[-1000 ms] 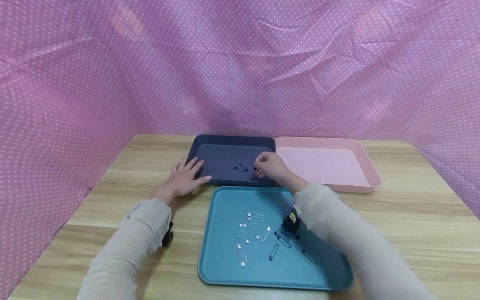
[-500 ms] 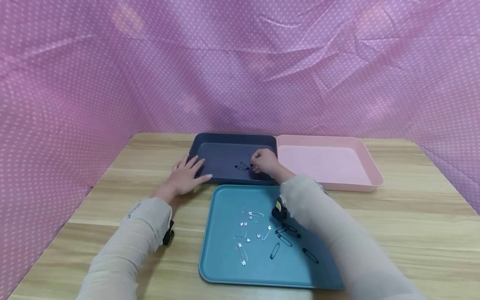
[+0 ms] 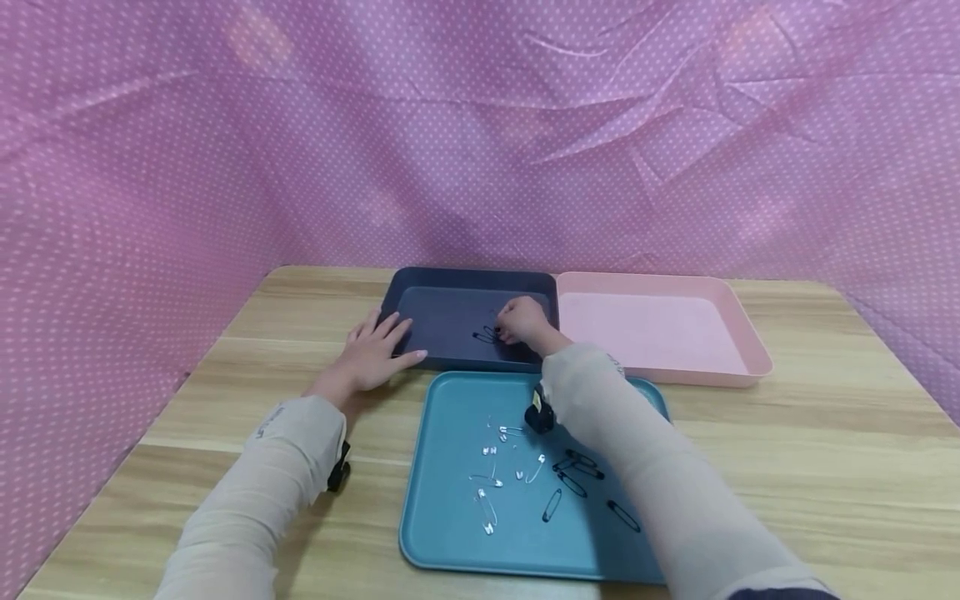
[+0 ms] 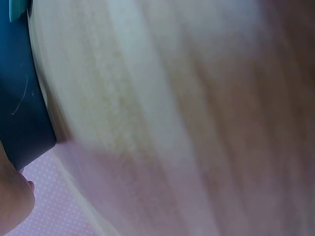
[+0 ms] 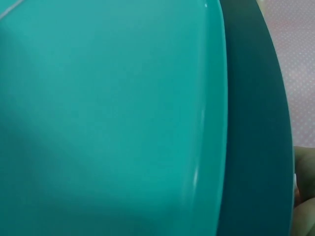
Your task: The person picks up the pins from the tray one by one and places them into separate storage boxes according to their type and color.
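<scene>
ok so from where i'm standing, everything goes by the teal tray (image 3: pixel 517 550), which lies on the wooden table (image 3: pixel 840 433) closest to the person. just beyond its far edge is the navy tray (image 3: pixel 442 310), and that's where both hands are. the right hand (image 3: pixel 527 322) is over the navy tray's right half, fingers narrowed into a pinch on a black safety pin (image 3: pixel 497 331) — most of it is hidden by the fingertips, so i can't tell if it touches the tray floor. a small bunch of loose black pins (image 3: pixel 483 337) lies right next to those fingertips.

the left hand (image 3: pixel 372 357) is past the teal tray's far left corner, fingers spread wide over the navy tray's left edge, nothing in its grip.

on the teal tray itself, silver safety pins (image 3: pixel 487 481) are scattered around the middle, and more black safety pins (image 3: pixel 589 472) lie to the right of them, a few crossing each other. the pink tray (image 3: pixel 645 325) is beyond the teal tray's far right corner, right alongside the navy one — and pink dotted cloth (image 3: pixel 480 150) hangs behind it all.
</scene>
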A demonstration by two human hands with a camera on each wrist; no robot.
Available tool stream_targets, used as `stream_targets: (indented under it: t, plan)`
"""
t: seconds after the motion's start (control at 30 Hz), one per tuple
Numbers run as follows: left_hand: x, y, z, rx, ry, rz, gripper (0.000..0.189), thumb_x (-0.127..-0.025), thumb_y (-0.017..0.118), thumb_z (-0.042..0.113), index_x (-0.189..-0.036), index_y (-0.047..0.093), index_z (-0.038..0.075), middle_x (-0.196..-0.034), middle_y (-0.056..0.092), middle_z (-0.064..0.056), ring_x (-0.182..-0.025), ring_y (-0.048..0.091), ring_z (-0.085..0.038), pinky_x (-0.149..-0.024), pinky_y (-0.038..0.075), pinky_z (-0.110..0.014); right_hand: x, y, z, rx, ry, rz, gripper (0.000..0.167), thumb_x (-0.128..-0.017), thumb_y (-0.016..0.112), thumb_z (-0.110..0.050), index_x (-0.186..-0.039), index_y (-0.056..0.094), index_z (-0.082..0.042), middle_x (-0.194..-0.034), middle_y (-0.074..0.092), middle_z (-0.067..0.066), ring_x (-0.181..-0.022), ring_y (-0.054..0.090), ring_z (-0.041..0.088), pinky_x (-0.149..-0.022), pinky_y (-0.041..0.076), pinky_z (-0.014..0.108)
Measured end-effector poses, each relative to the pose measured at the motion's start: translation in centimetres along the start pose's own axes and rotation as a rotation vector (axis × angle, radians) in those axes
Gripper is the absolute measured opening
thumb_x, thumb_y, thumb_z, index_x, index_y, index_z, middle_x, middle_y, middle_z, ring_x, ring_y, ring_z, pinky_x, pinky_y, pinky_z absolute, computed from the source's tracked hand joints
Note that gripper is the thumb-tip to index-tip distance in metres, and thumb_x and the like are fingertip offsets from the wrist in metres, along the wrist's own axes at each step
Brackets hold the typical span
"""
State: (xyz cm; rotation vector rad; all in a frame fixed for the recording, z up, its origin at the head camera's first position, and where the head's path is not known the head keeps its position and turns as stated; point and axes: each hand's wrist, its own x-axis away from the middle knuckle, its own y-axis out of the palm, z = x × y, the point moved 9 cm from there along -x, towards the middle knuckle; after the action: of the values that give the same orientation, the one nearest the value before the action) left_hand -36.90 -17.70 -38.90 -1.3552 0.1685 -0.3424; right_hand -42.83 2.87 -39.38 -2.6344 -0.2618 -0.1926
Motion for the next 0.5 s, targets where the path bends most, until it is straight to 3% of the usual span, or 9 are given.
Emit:
stream_targets:
  t: [0.5]
  plan:
    - [0.09, -0.31, 0.10, 0.003, -0.013, -0.015, 0.080, -0.081, 0.023, 0.066, -0.139, 0.018, 0.012, -0.142, 0.011, -0.014, -0.127, -0.006, -0.035, -0.098, 0.000, -0.051, -0.50, 0.72, -0.55, 0.089, 0.022, 0.030, 0.012, -0.080, 0.052, 0.000, -0.074, 0.061, 0.005, -0.061, 0.055, 0.010, -0.050, 0.053, 0.015, -0.049, 0.048, 0.024]
